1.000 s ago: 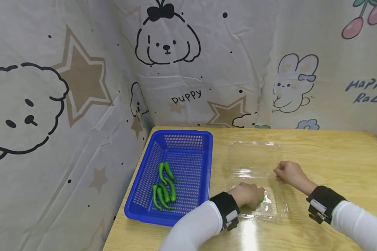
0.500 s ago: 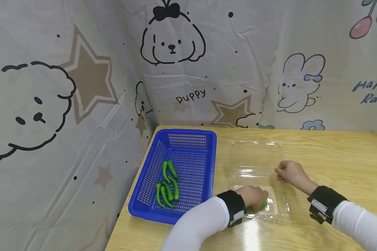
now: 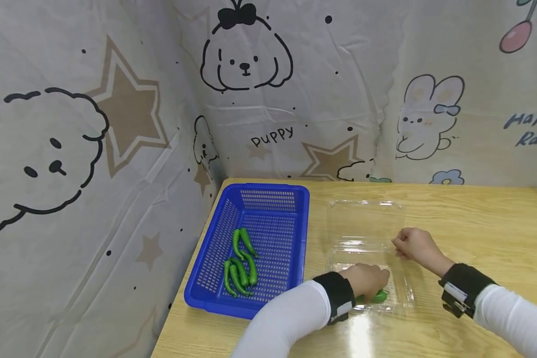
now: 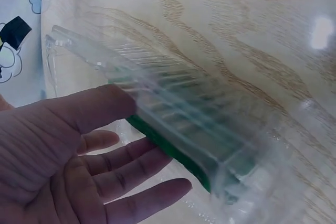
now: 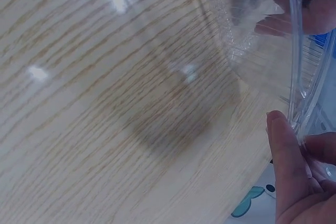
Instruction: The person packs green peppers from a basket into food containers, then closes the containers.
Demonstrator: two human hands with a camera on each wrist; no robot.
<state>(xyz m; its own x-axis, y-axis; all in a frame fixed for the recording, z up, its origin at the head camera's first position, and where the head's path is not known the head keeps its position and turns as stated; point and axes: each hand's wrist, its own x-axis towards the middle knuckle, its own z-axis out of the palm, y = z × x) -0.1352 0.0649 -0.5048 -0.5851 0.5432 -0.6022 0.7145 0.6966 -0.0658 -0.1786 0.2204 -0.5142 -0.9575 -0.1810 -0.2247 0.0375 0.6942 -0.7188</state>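
Note:
My left hand [image 3: 367, 281] is inside the lower half of a clear plastic clamshell box [image 3: 400, 283]. Its fingers are spread and loosely extended about a green chili pepper [image 3: 379, 297], which lies along the box's near wall. In the left wrist view, the pepper [image 4: 173, 153] passes close to the thumb and fingertips; whether all of them touch it is hard to tell. My right hand [image 3: 420, 250] pinches the box's right edge near the hinge, between thumb and finger. The right wrist view shows this box edge [image 5: 297, 40] at the fingertips.
To the left stands a blue plastic basket [image 3: 273, 238] holding several green chili peppers [image 3: 252, 271]. The box's open lid [image 3: 365, 219] lies flat toward the back of the wooden table [image 3: 479, 219]. A printed curtain [image 3: 273, 109] hangs behind and at the left.
My left hand has shifted slightly to the right inside the box, and the pepper has moved with it, showing more of its length. My right hand has stayed at the box edge.

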